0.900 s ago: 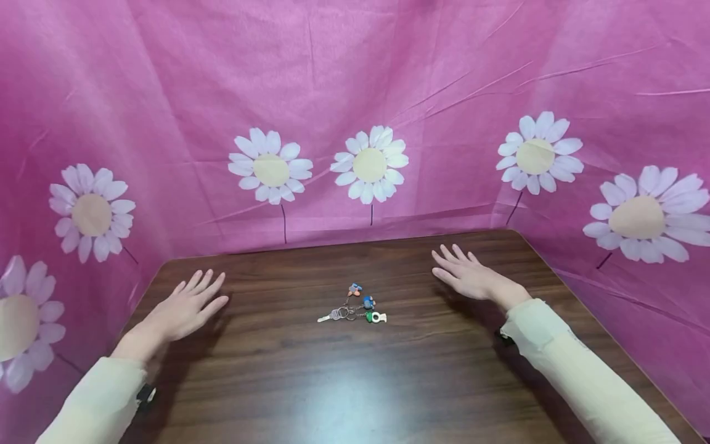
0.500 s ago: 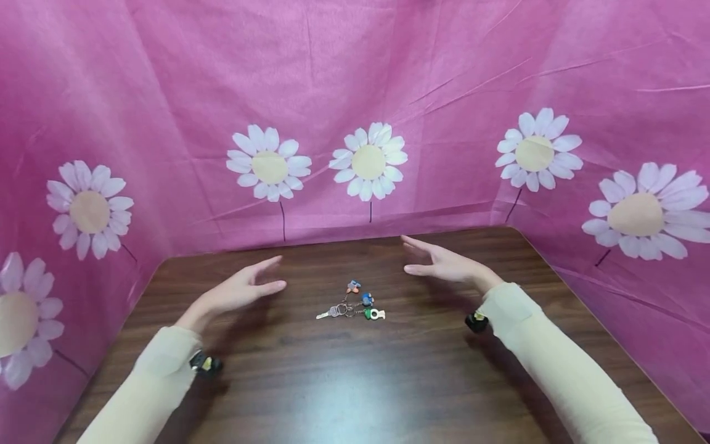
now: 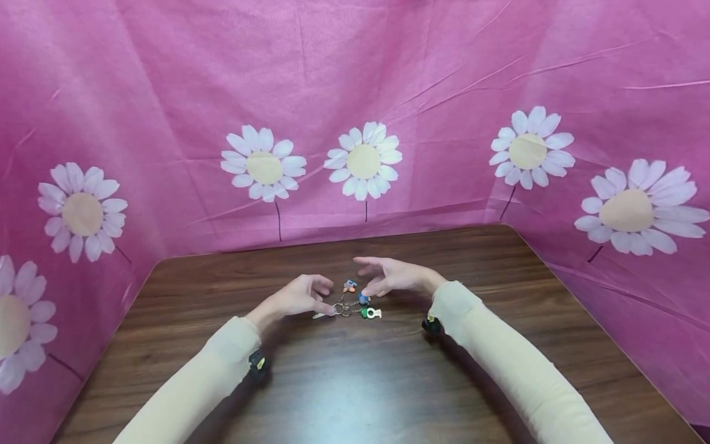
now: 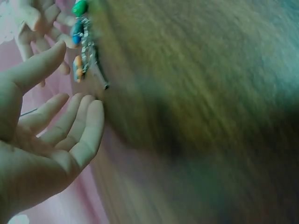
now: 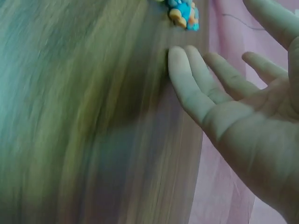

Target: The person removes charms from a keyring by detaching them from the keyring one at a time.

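Both hands, left hand (image 3: 299,296) and right hand (image 3: 391,277), have loose open fingers beside the keys (image 3: 350,305), gripping nothing. Only the head view shows the whole brown table (image 3: 388,382) and pink flowered cloth (image 3: 355,92); wrist views are blurred.

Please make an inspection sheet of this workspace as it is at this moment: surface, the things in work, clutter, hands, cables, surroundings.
Surface: dark wood-grain table, with a pale glare near the front edge.
Things in work: key bunch lying flat at the table's middle; metal rings, one silver key, and orange, blue and green pieces.
Clutter: nothing seen.
Hands: left hand at the silver-key end of the bunch, contact unclear; right hand above the blue piece, fingers relaxed. Neither holds anything. Cream sleeves, a small black device at each wrist.
Cables: nothing seen.
Surroundings: pink cloth with white daisies closes the back and both sides.
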Motion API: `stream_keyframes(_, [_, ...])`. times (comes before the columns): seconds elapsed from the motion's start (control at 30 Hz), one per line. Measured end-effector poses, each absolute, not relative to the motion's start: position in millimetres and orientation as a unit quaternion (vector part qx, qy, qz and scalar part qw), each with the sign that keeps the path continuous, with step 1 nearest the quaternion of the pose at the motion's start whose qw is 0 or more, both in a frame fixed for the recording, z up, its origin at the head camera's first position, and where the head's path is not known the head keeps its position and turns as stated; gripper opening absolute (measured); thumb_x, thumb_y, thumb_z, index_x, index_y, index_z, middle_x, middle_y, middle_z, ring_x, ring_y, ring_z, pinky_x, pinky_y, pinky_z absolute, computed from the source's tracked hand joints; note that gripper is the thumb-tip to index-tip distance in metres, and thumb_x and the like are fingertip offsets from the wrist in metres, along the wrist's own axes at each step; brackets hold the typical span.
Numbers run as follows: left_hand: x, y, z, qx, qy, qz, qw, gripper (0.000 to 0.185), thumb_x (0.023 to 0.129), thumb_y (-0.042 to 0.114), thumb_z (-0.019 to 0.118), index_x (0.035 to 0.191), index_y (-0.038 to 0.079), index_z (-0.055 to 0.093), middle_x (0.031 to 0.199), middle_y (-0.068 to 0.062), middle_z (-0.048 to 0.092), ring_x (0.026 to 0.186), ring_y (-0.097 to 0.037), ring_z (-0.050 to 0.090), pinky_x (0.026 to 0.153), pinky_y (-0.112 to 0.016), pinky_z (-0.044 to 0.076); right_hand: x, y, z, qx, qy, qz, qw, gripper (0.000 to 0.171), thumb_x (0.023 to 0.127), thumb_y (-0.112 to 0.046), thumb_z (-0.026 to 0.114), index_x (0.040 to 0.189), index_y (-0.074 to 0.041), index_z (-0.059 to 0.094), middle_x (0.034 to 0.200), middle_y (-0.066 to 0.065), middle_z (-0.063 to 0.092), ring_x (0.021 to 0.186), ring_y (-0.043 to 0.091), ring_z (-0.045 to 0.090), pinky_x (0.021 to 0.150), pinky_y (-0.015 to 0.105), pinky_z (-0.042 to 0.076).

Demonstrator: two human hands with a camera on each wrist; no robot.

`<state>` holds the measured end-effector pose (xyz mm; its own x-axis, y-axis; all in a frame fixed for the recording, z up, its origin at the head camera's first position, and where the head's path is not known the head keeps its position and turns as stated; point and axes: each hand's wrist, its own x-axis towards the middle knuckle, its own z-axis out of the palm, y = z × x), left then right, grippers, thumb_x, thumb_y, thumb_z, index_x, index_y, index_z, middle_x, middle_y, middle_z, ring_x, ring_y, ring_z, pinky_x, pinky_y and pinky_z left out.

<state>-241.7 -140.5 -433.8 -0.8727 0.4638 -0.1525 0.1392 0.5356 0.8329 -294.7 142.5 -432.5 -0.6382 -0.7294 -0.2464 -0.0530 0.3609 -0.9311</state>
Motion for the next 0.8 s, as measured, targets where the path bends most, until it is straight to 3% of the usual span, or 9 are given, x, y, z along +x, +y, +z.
stream_keyframes(0.17, [-242,-132,-439,0.151,0.870,0.433,0.180,0.055,0.073,0.012,0.091,0.119,-0.004,0.067,0.109,-0.011,0.069,0.100,-0.023,0.063,0.093,-0.038,0.053,-290,127,-434,-0.260,0.764,-0.465,0.364,0.103,0.084,-0.011,0.085,0.163,-0.013,0.018,0.161,0.020,0.026,0.099,0.025,0.069,0.086,0.035,0.058])
stream_keyframes(0.33, [-240,-124,-438,0.140,0.900,0.382,0.157,0.049,0.069,0.013,0.094,0.111,0.001,0.072,0.099,-0.005,0.069,0.094,-0.019,0.061,0.088,-0.035,0.052,-285,117,-437,-0.258,0.800,-0.424,0.338,0.104,0.077,-0.012,0.090,0.160,-0.014,0.028,0.153,0.012,0.024,0.086,0.020,0.060,0.070,0.032,0.060])
stream_keyframes(0.6, [-238,-118,-436,0.116,0.916,0.351,0.155,0.040,0.068,0.011,0.094,0.103,0.007,0.074,0.090,0.000,0.067,0.083,-0.013,0.058,0.079,-0.032,0.048,-284,105,-441,-0.237,0.833,-0.378,0.326,0.088,0.078,-0.015,0.091,0.153,-0.021,0.045,0.147,0.012,0.023,0.102,0.029,0.056,0.063,0.039,0.063])
stream_keyframes(0.8, [-240,-118,-439,0.115,0.917,0.351,0.153,0.035,0.068,0.012,0.094,0.098,0.011,0.075,0.085,0.004,0.068,0.080,-0.010,0.060,0.081,-0.033,0.049,-286,101,-441,-0.228,0.844,-0.366,0.318,0.055,0.077,-0.014,0.091,0.124,-0.018,0.063,0.131,0.011,0.035,0.101,0.029,0.057,0.060,0.038,0.063])
